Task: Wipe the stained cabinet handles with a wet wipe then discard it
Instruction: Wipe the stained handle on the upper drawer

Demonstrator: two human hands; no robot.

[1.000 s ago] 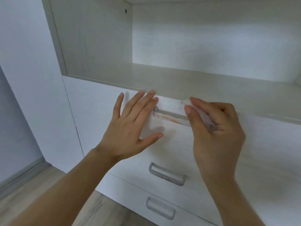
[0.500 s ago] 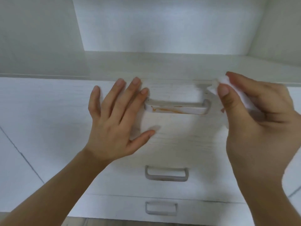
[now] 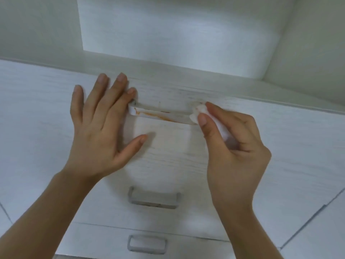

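Orange stain streaks run along the top handle (image 3: 160, 114). The right hand (image 3: 231, 144), away from it a moment ago, now pinches the wet wipe (image 3: 200, 112) against its right end. The left hand (image 3: 99, 128) stays flat on the drawer front (image 3: 168, 152), fingers straight. Wiping can start again.

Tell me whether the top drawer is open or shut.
Shut, as far as shows: the top drawer front lies flush with the fronts around it, no gap visible, and the left hand presses flat against it.

White wet wipe (image 3: 200, 112), orange-brown streaks on pale grey top handle (image 3: 160, 114), whitewashed wood-grain drawer fronts (image 3: 186, 156).
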